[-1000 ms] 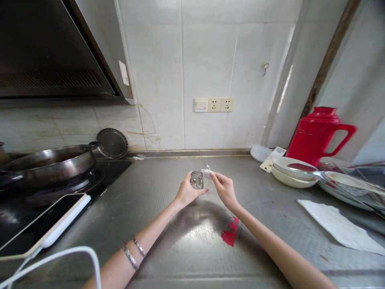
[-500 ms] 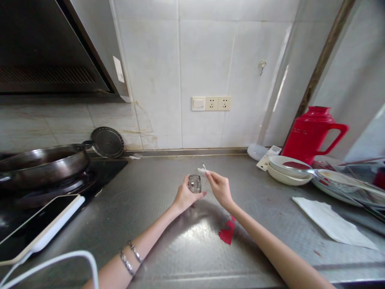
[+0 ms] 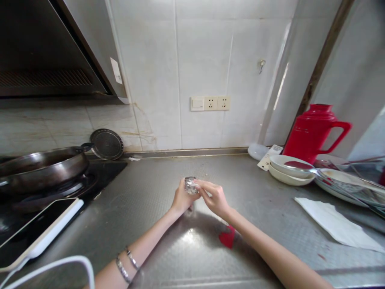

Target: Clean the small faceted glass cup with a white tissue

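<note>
My left hand [image 3: 182,198] is wrapped round a small clear glass [image 3: 190,184] above the middle of the metal counter. At the glass's opening, my right hand [image 3: 215,196] pinches a bit of white paper or tissue, mostly hidden by the fingers. Beneath my right forearm a torn red scrap [image 3: 227,237] lies on the counter [image 3: 162,257].
On the left are a pan [image 3: 45,166] on the stove, a phone [image 3: 39,228] and a white cable. At the right stand a red thermos [image 3: 311,130], stacked bowls [image 3: 290,176] and plates, with a white paper sheet [image 3: 338,224] in front.
My right hand has moved left with the white bit, from beside the glass to its opening. The glass has shifted slightly left in my left hand.
</note>
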A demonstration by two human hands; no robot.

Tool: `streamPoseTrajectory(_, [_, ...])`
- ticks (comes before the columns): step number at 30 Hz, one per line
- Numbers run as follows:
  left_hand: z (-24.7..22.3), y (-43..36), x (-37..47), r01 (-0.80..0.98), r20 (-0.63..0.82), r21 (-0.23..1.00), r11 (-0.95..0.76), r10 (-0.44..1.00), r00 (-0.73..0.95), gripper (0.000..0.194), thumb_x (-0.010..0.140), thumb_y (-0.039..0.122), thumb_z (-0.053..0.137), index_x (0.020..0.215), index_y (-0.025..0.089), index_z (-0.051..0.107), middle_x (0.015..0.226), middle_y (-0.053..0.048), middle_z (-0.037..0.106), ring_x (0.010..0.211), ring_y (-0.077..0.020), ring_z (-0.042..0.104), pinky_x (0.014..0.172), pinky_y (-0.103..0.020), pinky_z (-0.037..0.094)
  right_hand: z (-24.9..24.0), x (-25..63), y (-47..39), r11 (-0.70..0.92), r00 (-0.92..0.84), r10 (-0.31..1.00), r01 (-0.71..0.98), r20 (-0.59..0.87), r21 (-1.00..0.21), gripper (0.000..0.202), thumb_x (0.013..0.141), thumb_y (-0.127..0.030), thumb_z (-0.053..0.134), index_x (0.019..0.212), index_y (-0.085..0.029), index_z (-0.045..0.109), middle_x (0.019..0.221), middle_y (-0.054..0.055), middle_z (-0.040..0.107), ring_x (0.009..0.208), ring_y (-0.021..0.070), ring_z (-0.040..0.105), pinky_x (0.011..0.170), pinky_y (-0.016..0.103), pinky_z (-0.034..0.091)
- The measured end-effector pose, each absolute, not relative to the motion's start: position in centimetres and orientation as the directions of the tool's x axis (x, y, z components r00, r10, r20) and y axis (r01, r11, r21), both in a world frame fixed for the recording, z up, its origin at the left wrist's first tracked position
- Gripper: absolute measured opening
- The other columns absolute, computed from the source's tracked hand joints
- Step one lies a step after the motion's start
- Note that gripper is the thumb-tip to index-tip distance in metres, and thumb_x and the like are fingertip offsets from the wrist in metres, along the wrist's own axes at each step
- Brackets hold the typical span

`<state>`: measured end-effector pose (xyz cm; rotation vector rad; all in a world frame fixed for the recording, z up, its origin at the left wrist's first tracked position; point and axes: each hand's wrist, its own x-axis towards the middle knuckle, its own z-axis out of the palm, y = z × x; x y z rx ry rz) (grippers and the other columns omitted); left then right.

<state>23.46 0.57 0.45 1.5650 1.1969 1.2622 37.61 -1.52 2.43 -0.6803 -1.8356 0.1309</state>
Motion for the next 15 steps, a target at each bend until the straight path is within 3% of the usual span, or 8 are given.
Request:
streamPoseTrajectory(3, [0.8, 0.4, 23.5, 0.297, 0.266, 0.916, -0.271, 0.962, 0.059, 0.062, 0.058, 0.031, 0.077, 0.110, 0.019, 0.047, 0.091, -0.003, 0.066, 0.068, -0.0160, 0.063, 0.049, -0.023, 0.049, 3.5, 38.2, -1.3, 0.776, -0.141, 0.574, 0.409, 0.807, -0.481, 0.025, 0.092, -0.028, 0.048, 0.100, -0.024, 0.072, 0.097, 0.006, 0.074, 0.087, 0.0211, 0.071, 0.076, 0.030, 0.058])
streamPoseTrajectory(6, [0.7, 0.2, 23.9, 0.354, 0.361, 0.864, -0.359, 0.930, 0.061, 0.069, 0.053, 0.028, 0.081, 0.111, 0.020, 0.046, 0.096, -0.003, 0.065, 0.084, -0.0195, 0.064, 0.072, -0.031, 0.052, 4.0, 38.5, -0.9, 0.742, -0.048, 0.580, 0.444, 0.814, -0.503, 0.024, 0.092, -0.029, 0.049, 0.099, -0.024, 0.072, 0.099, 0.005, 0.074, 0.090, 0.0216, 0.070, 0.079, 0.031, 0.057])
streamPoseTrajectory(10, [0.2, -0.3, 24.5, 0.329, 0.439, 0.825, -0.460, 0.888, 0.140, 0.070, 0.054, 0.024, 0.081, 0.115, 0.021, 0.047, 0.106, -0.007, 0.065, 0.093, -0.0221, 0.063, 0.083, -0.036, 0.050, 3.7, 38.3, -0.7, 0.792, -0.188, 0.513, 0.479, 0.838, -0.377, 0.025, 0.093, -0.023, 0.047, 0.104, -0.022, 0.069, 0.106, 0.007, 0.071, 0.103, 0.0209, 0.066, 0.091, 0.034, 0.053])
streamPoseTrajectory(15, [0.9, -0.5, 24.8, 0.301, 0.484, 0.802, -0.517, 0.856, 0.182, 0.052, 0.064, 0.022, 0.072, 0.112, 0.017, 0.052, 0.111, -0.011, 0.063, 0.102, -0.0252, 0.061, 0.088, -0.039, 0.050, 3.3, 37.5, -1.1, 0.870, -0.441, 0.392, 0.464, 0.807, -0.169, 0.026, 0.092, -0.016, 0.045, 0.109, -0.018, 0.065, 0.111, 0.011, 0.069, 0.111, 0.0216, 0.062, 0.099, 0.041, 0.050])
